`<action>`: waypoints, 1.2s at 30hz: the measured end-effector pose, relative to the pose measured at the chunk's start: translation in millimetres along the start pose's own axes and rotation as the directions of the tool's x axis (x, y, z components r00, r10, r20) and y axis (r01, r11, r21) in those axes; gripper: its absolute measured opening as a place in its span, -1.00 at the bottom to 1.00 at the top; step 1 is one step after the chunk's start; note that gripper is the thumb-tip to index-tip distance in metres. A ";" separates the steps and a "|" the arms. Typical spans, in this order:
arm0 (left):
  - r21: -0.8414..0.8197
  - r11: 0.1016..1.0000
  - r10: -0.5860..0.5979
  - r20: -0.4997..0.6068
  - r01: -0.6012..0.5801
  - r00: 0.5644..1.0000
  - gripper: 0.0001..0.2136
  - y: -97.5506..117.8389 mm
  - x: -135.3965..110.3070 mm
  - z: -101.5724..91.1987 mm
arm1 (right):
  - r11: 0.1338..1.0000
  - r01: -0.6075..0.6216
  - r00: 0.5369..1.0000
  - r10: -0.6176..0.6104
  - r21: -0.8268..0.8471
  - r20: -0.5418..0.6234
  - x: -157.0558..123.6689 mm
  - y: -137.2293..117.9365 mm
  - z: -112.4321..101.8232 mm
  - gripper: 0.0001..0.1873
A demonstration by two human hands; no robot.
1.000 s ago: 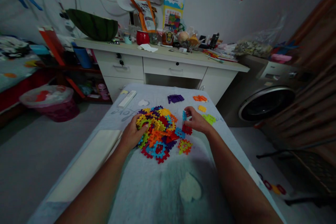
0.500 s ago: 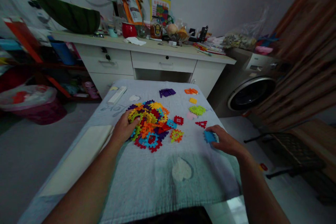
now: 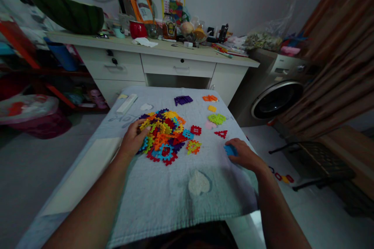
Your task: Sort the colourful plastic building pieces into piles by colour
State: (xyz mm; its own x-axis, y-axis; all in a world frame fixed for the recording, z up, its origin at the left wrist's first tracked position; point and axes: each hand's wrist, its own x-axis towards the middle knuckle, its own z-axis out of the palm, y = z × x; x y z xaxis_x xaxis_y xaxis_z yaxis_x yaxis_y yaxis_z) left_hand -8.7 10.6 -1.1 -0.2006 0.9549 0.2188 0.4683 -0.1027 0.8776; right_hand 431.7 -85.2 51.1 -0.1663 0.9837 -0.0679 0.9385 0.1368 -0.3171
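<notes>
A heap of interlocking plastic building pieces [image 3: 160,132] in several colours lies on the cloth-covered table. My left hand [image 3: 133,138] rests against the heap's left side, thumb and fingers apart over the pieces. Some of its fingertips are hidden. At the table's right, my right hand [image 3: 242,153] grips blue building pieces [image 3: 230,150] low over the cloth, partly covered by the fingers. Beyond it are a red triangular piece [image 3: 221,134], green pieces [image 3: 216,118], a yellow piece [image 3: 212,108], orange pieces [image 3: 210,98] and purple pieces [image 3: 183,100].
A long white object [image 3: 127,103] lies at the table's back left. Behind stands a white desk [image 3: 181,60] with jars and a cut watermelon [image 3: 67,12]. A washing machine [image 3: 271,89] and a low chair [image 3: 324,159] stand right. Loose pieces [image 3: 283,178] lie on the floor.
The view has shifted a little, showing more pieces on the floor at right. My right hand now covers more of the blue pieces. My left hand stays at the heap.
</notes>
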 end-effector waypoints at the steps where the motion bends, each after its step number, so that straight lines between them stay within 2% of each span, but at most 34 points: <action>1: -0.007 1.000 0.007 0.012 -0.007 1.000 -0.50 0.4 -0.2 -0.2 | 1.000 -0.002 1.000 0.002 -0.016 0.004 2.4 -3.6 -1.8 -0.51; 5: -0.034 0.999 0.009 0.048 -0.007 0.999 -0.49 0.6 0.1 -0.7 | 0.996 0.082 0.996 -0.082 -0.033 -0.026 25.9 -38.1 -7.6 -0.53; 9: -0.042 0.999 0.037 0.052 -0.035 0.998 -0.48 -2.9 2.1 -1.0 | 0.979 0.195 0.981 -0.196 -0.050 -0.010 66.5 -83.2 0.8 -0.58; 12: -0.027 0.999 0.037 0.042 -0.035 0.998 -0.49 -7.6 4.5 -0.9 | 0.982 0.153 0.987 -0.158 -0.109 -0.032 92.5 -101.4 16.6 -0.64; 16: -0.004 0.999 0.048 0.036 -0.047 0.998 -0.49 -14.0 6.9 0.5 | 0.989 0.067 0.993 -0.079 -0.133 -0.090 106.1 -102.8 35.2 -0.76; 19: 0.012 0.999 0.052 0.032 -0.053 0.998 -0.49 -16.5 7.3 1.6 | 0.996 0.065 0.976 -0.077 -0.068 -0.202 103.2 -94.5 35.1 -0.80; 23: 0.015 0.999 0.050 0.034 -0.051 0.998 -0.49 -14.3 7.1 1.5 | 0.987 0.053 0.934 0.005 0.153 -0.356 93.2 -66.4 13.8 -0.80; 27: 0.035 0.998 0.045 0.044 -0.046 0.998 -0.48 -9.8 6.7 0.4 | 0.944 -0.042 0.920 0.164 0.326 -0.356 83.8 -16.8 -6.9 -0.79; 30: 0.042 0.998 0.043 0.046 -0.045 0.998 -0.47 -7.5 6.1 -0.5 | 0.907 -0.105 0.894 0.266 0.409 -0.360 80.1 17.2 -9.5 -0.78; 33: 0.049 0.997 0.054 0.053 -0.056 0.997 -0.47 -6.4 5.6 -1.3 | 0.877 -0.178 0.865 0.356 0.446 -0.354 78.6 36.1 -5.2 -0.78; 36: 0.058 0.996 0.064 0.054 -0.067 0.996 -0.47 -6.1 5.5 -1.6 | 0.869 -0.207 0.828 0.400 0.449 -0.394 77.4 42.7 0.0 -0.78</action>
State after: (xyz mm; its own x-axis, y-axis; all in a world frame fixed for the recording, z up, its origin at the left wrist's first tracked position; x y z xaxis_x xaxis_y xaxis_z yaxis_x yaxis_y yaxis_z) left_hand -14.0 16.0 -4.6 -0.1234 0.9602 0.2507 0.5295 -0.1500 0.8350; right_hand 458.9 -3.2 32.3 0.3571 0.9147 0.1893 0.7142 -0.1368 -0.6864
